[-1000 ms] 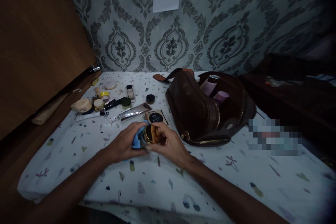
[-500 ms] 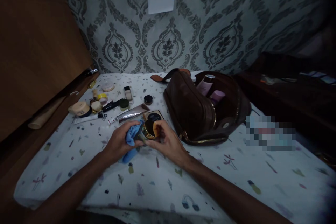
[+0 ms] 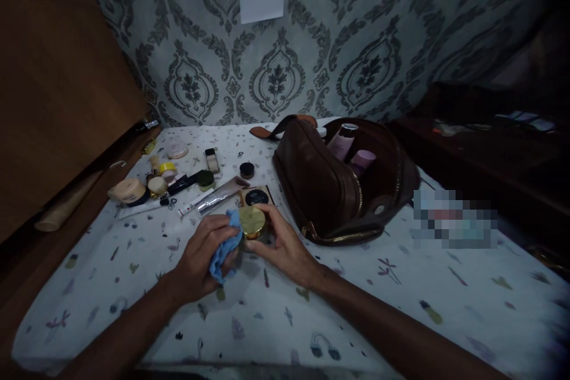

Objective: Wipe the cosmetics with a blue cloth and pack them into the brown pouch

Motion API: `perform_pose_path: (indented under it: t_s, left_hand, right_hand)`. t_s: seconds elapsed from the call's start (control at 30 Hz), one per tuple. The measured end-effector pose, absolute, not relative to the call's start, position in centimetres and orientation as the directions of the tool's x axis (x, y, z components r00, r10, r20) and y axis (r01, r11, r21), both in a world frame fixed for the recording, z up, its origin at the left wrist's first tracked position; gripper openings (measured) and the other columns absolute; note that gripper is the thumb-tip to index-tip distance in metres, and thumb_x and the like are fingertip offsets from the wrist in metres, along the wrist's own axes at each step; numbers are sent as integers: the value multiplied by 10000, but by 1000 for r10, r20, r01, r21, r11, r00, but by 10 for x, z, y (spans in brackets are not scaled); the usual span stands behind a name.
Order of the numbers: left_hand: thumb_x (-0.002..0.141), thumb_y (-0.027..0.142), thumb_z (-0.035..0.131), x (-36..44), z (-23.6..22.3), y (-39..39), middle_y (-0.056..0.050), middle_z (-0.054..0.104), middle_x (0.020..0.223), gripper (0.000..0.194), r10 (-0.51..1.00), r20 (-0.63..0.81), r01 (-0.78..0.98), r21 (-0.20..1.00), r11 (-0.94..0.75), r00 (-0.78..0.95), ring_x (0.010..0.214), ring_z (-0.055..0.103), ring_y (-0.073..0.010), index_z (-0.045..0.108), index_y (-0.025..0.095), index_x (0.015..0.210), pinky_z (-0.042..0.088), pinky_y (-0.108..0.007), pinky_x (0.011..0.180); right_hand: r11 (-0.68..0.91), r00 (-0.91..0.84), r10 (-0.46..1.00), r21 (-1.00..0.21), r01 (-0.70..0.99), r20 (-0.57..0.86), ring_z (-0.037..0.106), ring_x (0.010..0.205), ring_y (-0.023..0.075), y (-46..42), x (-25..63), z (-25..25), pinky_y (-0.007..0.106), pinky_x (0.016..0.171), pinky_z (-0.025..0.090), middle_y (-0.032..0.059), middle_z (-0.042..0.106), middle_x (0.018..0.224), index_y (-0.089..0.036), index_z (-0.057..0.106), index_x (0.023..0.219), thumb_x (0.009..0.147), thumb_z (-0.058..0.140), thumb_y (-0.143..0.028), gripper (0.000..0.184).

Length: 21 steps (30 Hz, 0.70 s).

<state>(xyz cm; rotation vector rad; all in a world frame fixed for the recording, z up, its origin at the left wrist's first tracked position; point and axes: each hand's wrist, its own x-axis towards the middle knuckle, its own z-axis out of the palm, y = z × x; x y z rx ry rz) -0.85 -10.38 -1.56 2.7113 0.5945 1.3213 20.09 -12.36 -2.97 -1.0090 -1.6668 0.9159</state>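
Jar [image 3: 253,222]: we've tilted it, gold top facing us.
Left hand [image 3: 201,254]: clutching cloth [image 3: 225,250], left of jar.
Right hand [image 3: 287,249]: pinching jar.

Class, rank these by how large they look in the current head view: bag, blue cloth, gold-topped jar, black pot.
1. Bag
2. Blue cloth (visible part)
3. Gold-topped jar
4. Black pot, though farther from the camera

Glossy gold-toned jar lid [image 3: 253,223], rumpled blue cloth [image 3: 225,252], smooth leather-look bag [image 3: 312,181]
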Motion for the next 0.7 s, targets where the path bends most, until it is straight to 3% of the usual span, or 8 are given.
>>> perform_pose_path:
  t_s: [0.17,0.3,0.5,0.7]
  left_hand:
    - [979,219,458,-5,-15,-105,-200,648,1207,436,197,679,210,64,-976,708,1273,542,-300,469,95,1397,487,-498,1031]
    - [973,205,482,0,-19,-106,-193,636,1266,469,246,648,296,34,-955,721,1316,499,-314,444,120,1432,474,-532,1042]
    - [939,196,513,2,-18,-107,-179,596,1217,418,416,640,438,136,-889,646,1165,541,-296,517,129,1352,523,-463,947]
    - [969,316,466,5,-12,-110,-132,583,1125,351,623,549,539,331,-774,557,1015,600,-246,525,156,1275,536,-357,836]
  right_hand:
    - [523,-282,848,-796,304,449,561,1104,252,-121,201,-34,410,980,470,75,565,1138,-213,555,1192,761,724,-190,464]
    - [553,-331,828,-758,346,453,562,1101,266,-122,197,-38,420,964,493,92,570,1137,-190,553,1195,748,788,-303,517]
    - [507,-306,860,-750,425,407,446,1352,314,-128,193,-40,507,1107,399,183,453,1454,-183,283,1487,809,737,-360,835]
    - [494,-320,866,-759,424,385,433,1377,314,-131,191,-41,531,1114,397,158,433,1487,-262,190,1542,776,784,-325,971]
